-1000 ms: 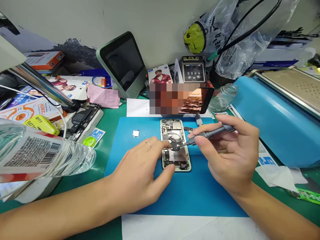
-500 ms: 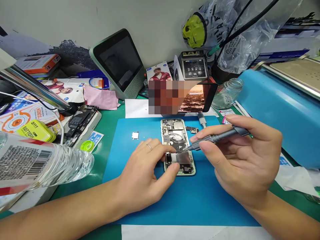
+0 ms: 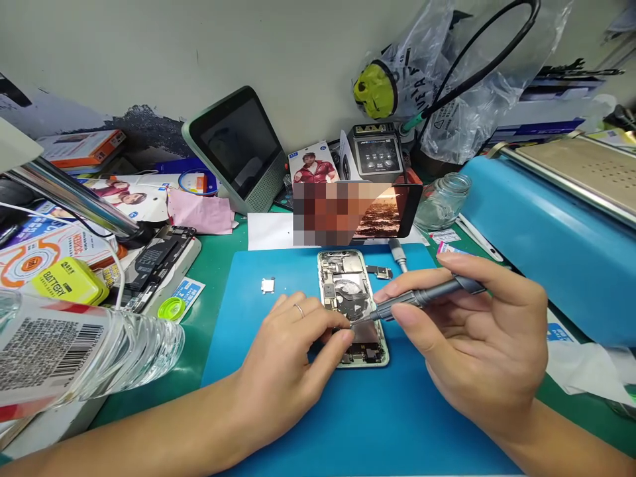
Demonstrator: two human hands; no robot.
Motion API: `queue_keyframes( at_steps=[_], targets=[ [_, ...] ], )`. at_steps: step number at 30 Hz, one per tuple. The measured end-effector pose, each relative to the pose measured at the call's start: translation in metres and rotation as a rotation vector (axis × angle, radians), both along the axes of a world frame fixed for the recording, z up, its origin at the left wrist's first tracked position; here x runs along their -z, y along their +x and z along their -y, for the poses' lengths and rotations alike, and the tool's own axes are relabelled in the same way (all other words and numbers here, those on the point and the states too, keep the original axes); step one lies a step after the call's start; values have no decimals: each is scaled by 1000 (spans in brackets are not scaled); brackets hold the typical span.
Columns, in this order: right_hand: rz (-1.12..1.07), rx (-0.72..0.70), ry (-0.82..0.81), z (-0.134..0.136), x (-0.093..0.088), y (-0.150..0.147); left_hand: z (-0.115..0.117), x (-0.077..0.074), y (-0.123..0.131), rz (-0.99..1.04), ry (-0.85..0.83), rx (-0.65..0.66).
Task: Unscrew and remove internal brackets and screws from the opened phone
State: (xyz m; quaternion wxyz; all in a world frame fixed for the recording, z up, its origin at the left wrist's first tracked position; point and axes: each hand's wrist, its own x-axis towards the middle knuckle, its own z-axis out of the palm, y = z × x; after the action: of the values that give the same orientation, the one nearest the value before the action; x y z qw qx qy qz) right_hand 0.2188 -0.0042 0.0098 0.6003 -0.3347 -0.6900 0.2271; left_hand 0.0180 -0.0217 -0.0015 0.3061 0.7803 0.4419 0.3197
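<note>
Centrally, an opened phone [image 3: 352, 288] lies on the blue mat [image 3: 298, 437], its inner parts facing up and its long side running from near to far. Over its left edge, the left hand [image 3: 291, 348] reaches in with thumb and index finger bent close together; whether they pinch some tiny part there cannot be told. Right beside those fingertips is the thin tip of a grey screwdriver [image 3: 422, 296], slanting down from the right. The right hand [image 3: 481, 331] grips its handle, thumb on the near side and index finger stretched along the far side, with another finger up at the back end.

Left of the phone sits a small metal piece [image 3: 267, 285]; just right of its far end lies a dark module [image 3: 379, 272]. Farther off, a lit smartphone [image 3: 382, 212] leans upright, with a glass jar [image 3: 447, 199] to its right.
</note>
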Motion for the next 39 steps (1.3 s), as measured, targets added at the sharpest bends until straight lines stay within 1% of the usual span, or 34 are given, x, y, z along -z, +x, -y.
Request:
queue_keyframes(
  at_steps=[10, 23, 30, 39],
  targets=[
    [15, -32, -16, 0, 1, 0, -1, -1, 1, -21, -2, -1],
    [14, 0, 5, -2, 0, -1, -3, -1, 2, 6, -38, -12],
    [30, -15, 22, -4, 0, -2, -2, -2, 1, -12, -51, -12],
    [29, -3, -15, -1, 1, -1, -3, -3, 1, -8, -58, 1]
  ],
)
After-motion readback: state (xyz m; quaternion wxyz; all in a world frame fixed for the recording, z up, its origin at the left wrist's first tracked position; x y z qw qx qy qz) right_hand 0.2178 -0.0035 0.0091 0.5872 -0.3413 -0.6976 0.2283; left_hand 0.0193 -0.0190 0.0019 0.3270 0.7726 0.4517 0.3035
